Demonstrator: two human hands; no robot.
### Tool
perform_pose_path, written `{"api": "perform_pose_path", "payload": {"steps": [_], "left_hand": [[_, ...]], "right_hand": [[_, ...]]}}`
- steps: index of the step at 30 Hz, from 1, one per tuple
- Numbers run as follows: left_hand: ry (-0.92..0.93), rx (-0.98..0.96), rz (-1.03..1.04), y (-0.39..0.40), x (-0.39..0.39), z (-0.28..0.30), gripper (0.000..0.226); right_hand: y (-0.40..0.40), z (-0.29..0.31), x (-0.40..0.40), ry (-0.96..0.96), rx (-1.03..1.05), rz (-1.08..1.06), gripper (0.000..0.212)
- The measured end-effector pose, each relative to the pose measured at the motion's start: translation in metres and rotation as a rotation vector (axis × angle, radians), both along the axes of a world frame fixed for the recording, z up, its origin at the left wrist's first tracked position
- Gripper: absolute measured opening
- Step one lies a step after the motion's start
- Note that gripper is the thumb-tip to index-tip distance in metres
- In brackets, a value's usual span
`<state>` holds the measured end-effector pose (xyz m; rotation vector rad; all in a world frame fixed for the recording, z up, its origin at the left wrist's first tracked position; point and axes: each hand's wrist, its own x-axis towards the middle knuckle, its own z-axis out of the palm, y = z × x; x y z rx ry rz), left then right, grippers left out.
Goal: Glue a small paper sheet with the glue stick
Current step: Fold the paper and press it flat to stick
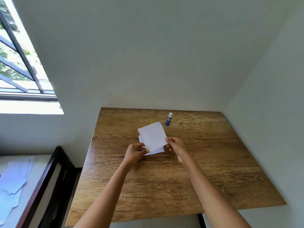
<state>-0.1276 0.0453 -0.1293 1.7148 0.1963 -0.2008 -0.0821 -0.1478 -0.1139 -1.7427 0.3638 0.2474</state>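
Note:
A small white paper sheet (pixel 152 136) is held up over the middle of the wooden table (pixel 205 162), with a second white sheet showing behind its lower and left edges. My left hand (pixel 135 152) pinches the sheets at their lower left corner. My right hand (pixel 176 145) pinches the right edge. A blue glue stick (pixel 169 119) with a white cap stands upright on the table beyond the paper, to the right. A small yellow thing (pixel 152 121) peeks out behind the sheet's top edge.
The table stands in a corner, with white walls behind and to its right. A dark wooden bed frame (pixel 49 186) with white sheets lies to the left. A barred window (pixel 19 66) is at the upper left.

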Motion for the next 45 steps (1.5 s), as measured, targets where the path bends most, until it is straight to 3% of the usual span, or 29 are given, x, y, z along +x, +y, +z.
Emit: {"api": "perform_pose_path", "payload": {"steps": [14, 19, 24, 45], "left_hand": [[0.082, 0.038, 0.199, 0.007, 0.021, 0.000, 0.005], [0.078, 0.081, 0.246, 0.003, 0.019, -0.005, 0.017], [0.072, 0.225, 0.217, 0.003, 0.016, -0.004, 0.021], [0.092, 0.298, 0.231, 0.000, 0.017, -0.002, 0.017]], "right_hand": [[0.005, -0.020, 0.001, -0.011, -0.038, -0.050, 0.013], [0.004, -0.020, 0.002, -0.033, -0.092, -0.022, 0.009], [0.005, -0.024, -0.003, -0.038, -0.119, -0.027, 0.006], [0.012, -0.019, -0.004, -0.022, -0.249, -0.012, 0.009]]}}
